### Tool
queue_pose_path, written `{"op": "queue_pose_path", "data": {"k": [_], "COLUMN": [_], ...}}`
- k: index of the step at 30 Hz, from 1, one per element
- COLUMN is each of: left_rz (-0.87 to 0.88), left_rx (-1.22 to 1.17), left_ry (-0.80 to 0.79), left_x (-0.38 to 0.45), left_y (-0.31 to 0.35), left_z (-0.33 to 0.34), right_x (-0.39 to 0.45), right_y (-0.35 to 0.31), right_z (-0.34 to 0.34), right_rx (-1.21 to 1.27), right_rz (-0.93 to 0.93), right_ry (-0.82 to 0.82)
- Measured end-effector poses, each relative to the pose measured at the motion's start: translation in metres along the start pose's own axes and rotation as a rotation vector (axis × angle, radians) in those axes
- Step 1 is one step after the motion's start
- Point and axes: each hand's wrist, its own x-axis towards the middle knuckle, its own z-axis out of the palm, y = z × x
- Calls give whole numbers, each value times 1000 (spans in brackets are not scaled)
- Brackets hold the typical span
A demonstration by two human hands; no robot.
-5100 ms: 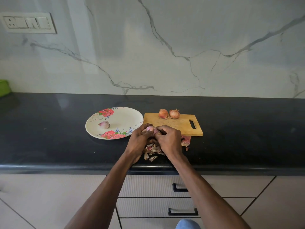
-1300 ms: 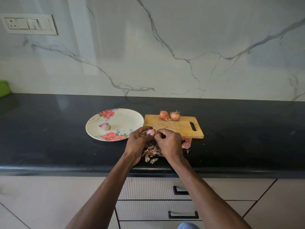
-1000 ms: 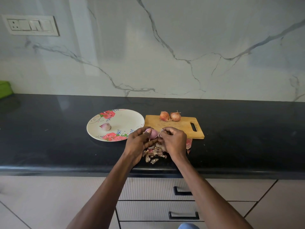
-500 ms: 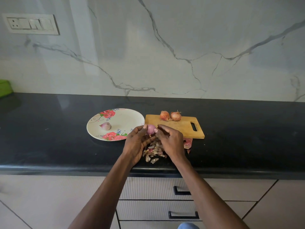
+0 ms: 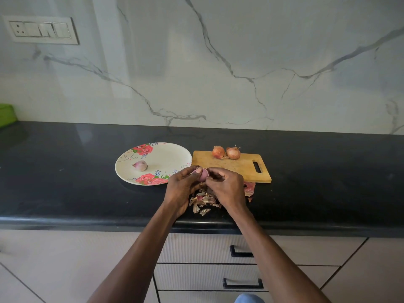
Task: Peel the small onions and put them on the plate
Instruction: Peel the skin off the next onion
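Right now the black counter (image 5: pixel 65 189) carries a cutting board (image 5: pixel 238 168) with two unpeeled onions (image 5: pixel 226 152) and a floral plate (image 5: pixel 161 158) with one peeled onion (image 5: pixel 140 165). Above the peel scraps (image 5: pixel 204 203), the left hand (image 5: pixel 182 189) and right hand (image 5: pixel 228 188) meet, fingers curled around a purple onion (image 5: pixel 203 174).

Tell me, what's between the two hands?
A mostly peeled pinkish onion, pinched by the left hand and the right hand, seen in the head view.
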Motion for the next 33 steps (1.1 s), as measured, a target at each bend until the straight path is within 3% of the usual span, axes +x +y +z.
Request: {"op": "queue_pose_path", "data": {"k": [9, 18, 33], "left_rz": [3, -19, -40], "left_rx": [47, 53, 28], "left_ry": [-56, -56, -32], "left_x": [-2, 2, 7], "left_y": [0, -3, -7], "left_z": [3, 0, -3], "right_x": [1, 0, 2], "right_y": [3, 3, 4], "right_z": [4, 3, 2], "right_rx": [-110, 9, -9], "right_rz": [-4, 79, 109], "right_ry": [50, 78, 122]}}
